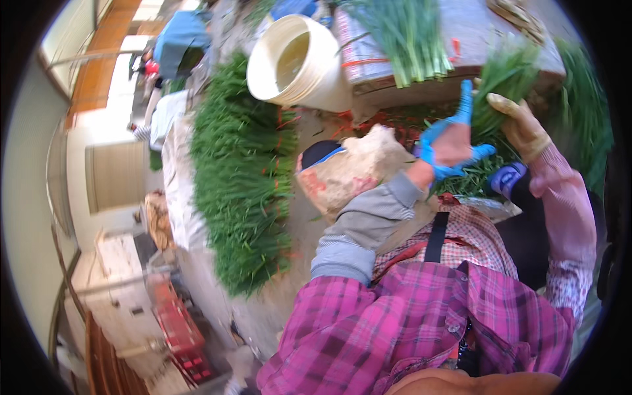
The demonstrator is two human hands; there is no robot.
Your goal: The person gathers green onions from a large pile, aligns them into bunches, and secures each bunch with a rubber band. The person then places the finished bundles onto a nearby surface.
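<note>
My left hand (449,143), in a torn blue glove that bares part of it, has its fingers spread and nothing gripped. It is right beside a loose bunch of green leafy stalks (503,81), possibly chives or green onions. Those stalks are held in my right hand (518,121), which wears a cream glove. A larger bundle of pale-ended green stalks (410,44) lies on a low covered platform (469,34) just beyond. Cut green leaves (461,182) are scattered below my hands.
Several bunches tied with orange bands (237,173) form a row on the floor at left. A white bucket (316,74) holding murky liquid stands by the platform. More long greens (582,108) hang at far right. A red crate (177,316) sits at lower left; people are in the background.
</note>
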